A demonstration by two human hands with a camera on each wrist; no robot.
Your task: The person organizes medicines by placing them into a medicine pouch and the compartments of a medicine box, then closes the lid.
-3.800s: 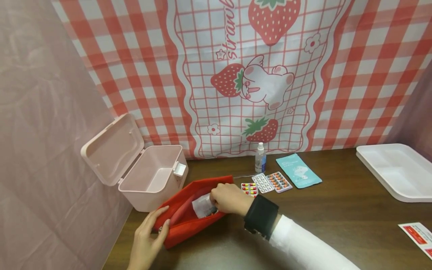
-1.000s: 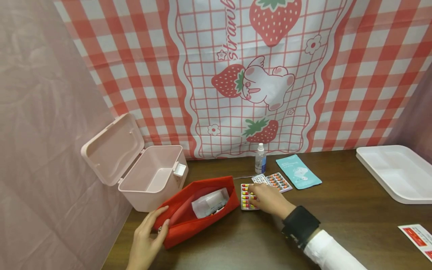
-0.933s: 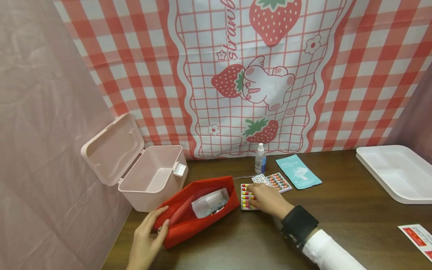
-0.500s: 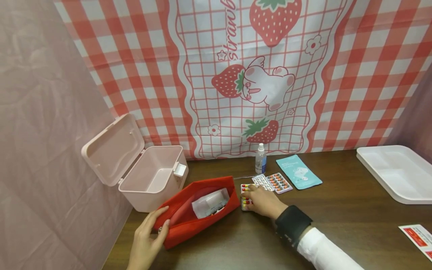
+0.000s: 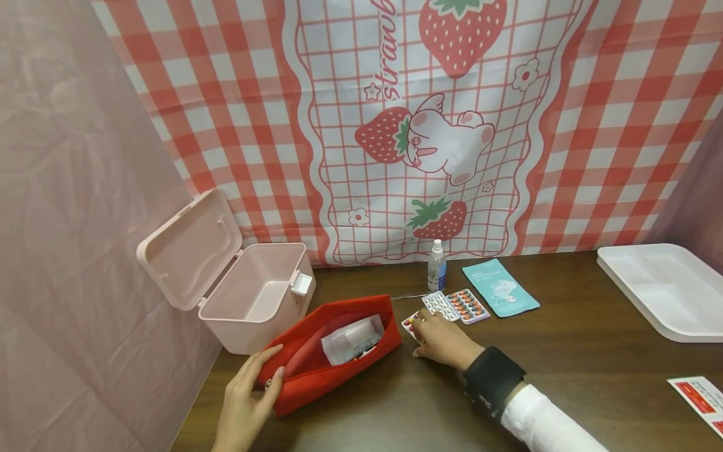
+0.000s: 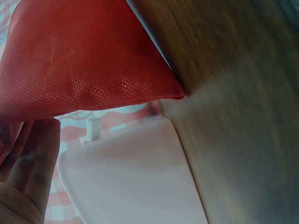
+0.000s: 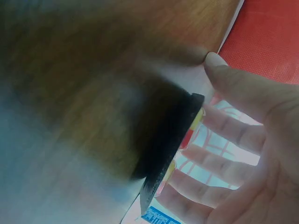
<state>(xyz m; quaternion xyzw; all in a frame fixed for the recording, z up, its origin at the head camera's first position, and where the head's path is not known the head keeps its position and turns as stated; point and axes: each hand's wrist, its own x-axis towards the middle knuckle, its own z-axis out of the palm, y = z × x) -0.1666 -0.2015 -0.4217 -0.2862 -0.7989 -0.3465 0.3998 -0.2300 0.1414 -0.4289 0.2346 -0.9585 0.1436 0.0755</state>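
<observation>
My left hand point(image 5: 246, 392) holds the left end of a red zip pouch point(image 5: 327, 383), thumb on the near side and fingers on the far side. Inside the open pouch lies a clear plastic packet point(image 5: 351, 342) with small items partly hidden under it. My right hand point(image 5: 446, 342) is over a red-and-yellow capsule blister pack point(image 5: 411, 323), mostly covering it. In the right wrist view the fingers point(image 7: 219, 163) touch the capsule side of the tilted pack point(image 7: 173, 154). The thumb stands apart, near the tabletop.
A pink lidded box point(image 5: 254, 295) stands open behind the pouch. Beyond my right hand lie a white-pill blister pack point(image 5: 439, 306), an orange-and-green capsule pack point(image 5: 467, 306), a spray bottle point(image 5: 437, 267) and a teal sachet point(image 5: 501, 287). A white tray point(image 5: 672, 314) and a printed card point(image 5: 699, 398) are at the right.
My right hand came out of the pouch and moved right to the capsule blister pack. Within the last half second the pack has turned and tilted under the fingers. My left hand has stayed put.
</observation>
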